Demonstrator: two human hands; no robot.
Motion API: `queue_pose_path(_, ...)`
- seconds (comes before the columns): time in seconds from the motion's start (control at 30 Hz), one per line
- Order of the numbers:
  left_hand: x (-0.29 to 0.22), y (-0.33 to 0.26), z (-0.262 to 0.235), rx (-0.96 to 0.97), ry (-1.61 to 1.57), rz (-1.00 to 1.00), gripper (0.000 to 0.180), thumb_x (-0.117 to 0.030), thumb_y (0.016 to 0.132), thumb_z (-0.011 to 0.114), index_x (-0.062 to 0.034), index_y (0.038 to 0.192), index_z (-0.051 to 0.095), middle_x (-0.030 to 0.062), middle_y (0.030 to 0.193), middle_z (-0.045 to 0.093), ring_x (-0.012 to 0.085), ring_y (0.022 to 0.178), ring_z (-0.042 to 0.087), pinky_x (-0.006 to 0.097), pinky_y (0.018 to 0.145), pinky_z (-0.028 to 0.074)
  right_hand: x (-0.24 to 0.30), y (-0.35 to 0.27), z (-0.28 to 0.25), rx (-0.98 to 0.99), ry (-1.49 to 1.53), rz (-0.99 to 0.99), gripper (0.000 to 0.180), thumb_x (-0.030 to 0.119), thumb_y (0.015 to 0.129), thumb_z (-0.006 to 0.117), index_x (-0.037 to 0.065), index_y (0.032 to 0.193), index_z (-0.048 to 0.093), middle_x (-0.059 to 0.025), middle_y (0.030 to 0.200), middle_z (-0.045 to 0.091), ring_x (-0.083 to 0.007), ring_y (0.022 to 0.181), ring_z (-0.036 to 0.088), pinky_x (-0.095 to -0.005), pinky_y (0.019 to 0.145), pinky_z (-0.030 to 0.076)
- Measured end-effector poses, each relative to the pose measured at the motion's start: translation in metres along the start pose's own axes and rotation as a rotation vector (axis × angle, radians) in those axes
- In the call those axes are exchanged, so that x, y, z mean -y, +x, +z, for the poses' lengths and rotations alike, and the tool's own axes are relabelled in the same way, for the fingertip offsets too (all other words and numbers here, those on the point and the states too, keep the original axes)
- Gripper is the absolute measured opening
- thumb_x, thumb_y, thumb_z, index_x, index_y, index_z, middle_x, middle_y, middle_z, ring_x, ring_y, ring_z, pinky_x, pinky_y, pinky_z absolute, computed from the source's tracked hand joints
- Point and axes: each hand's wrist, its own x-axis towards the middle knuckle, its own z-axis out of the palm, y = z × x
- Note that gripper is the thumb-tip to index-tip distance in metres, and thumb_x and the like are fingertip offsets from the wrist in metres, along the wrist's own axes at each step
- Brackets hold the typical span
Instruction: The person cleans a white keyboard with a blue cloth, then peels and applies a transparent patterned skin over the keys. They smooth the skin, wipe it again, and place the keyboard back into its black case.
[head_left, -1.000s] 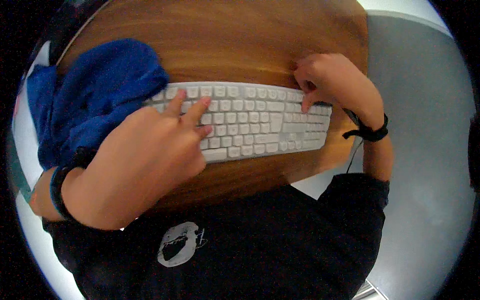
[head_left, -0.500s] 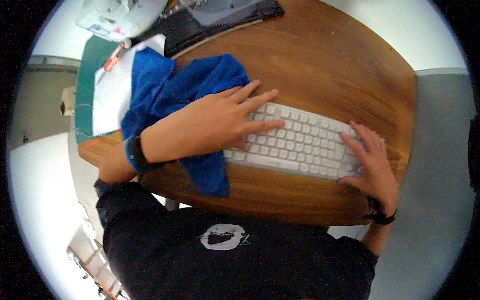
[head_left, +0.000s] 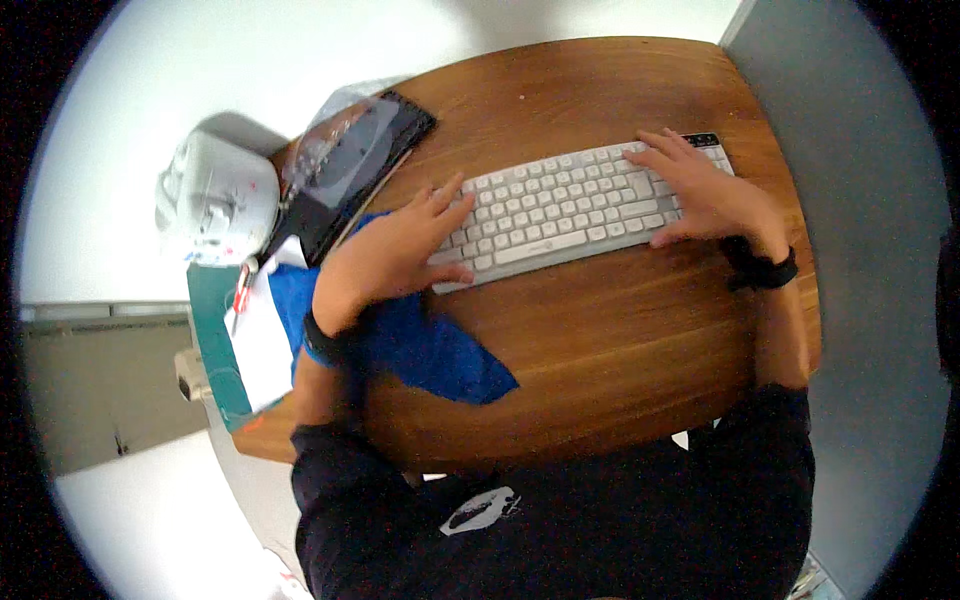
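Note:
A white keyboard (head_left: 545, 210) lies on the wooden table, its right end angled up and away. My left hand (head_left: 395, 245) is clasped across the keyboard's left end, thumb by the near edge and fingers by the far one; it hides that corner. At the right end, my right hand (head_left: 705, 195) spans the keys the same way, fingertips at the far edge and thumb at the near edge. A crumpled blue cloth (head_left: 440, 355) lies under my left wrist and beside the keyboard.
At the left are a white paper (head_left: 265, 345) and a red-and-white pen (head_left: 243, 285) on a green mat (head_left: 212, 325). Beyond them stand a white rounded container (head_left: 230, 195) and a black tray (head_left: 408, 125) with a clear plastic cover. A grey partition (head_left: 850, 200) borders the table's right side.
The view has turned, and the keyboard appears tilted the other way. My left hand has shifted from over the keys to the keyboard's left end. The right hand stays at the right end.

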Motion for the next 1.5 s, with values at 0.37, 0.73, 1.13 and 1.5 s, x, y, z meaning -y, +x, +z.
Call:
queue_pose_path(0.37,-0.022,-0.006,-0.010,-0.006,0.089,-0.067,0.100,-0.033,0.089,0.087,-0.0229,0.173,0.034,0.0220,0.179,0.027,0.0475,0.149,0.051,0.051,0.113,0.055,0.045,0.006,0.004,0.030,-0.076,0.003,0.091,0.034,0.084,0.091,0.029,0.164,0.048,-0.0157,0.178,0.030,-0.0520,0.162,0.026,-0.0806,0.125,0.024)
queue_pose_path(0.73,-0.010,-0.009,0.002,-0.141,0.120,0.025,0.091,-0.033,0.090,0.084,-0.0172,0.169,0.041,0.0251,0.176,0.033,0.0501,0.134,0.063,0.051,0.106,0.059,0.033,0.010,0.003,0.031,-0.009,-0.003,0.080,0.036,0.084,0.093,0.024,0.155,0.057,-0.0158,0.177,0.033,-0.0545,0.162,0.024,-0.0833,0.123,0.024)
queue_pose_path(1.13,0.007,-0.016,0.001,-0.058,0.028,0.065,0.065,-0.015,0.101,0.071,-0.0147,0.163,0.051,0.0238,0.172,0.039,0.0500,0.130,0.065,0.052,0.111,0.055,0.064,0.003,0.007,-0.098,-0.242,-0.047,0.079,0.030,0.088,0.089,0.019,0.158,0.053,-0.0212,0.175,0.034,-0.0522,0.162,0.027,-0.0668,0.131,0.028)
queue_pose_path(1.5,0.015,-0.074,-0.062,-0.187,-0.095,0.078,0.054,-0.003,0.100,0.059,-0.0050,0.154,0.060,0.0221,0.148,0.067,0.0406,0.137,0.064,0.045,0.114,0.052,0.272,0.110,0.061,-0.019,-0.100,-0.735,0.091,0.031,0.084,0.089,0.016,0.163,0.047,-0.0193,0.156,0.053,-0.0422,0.151,0.047,-0.0524,0.126,0.040)
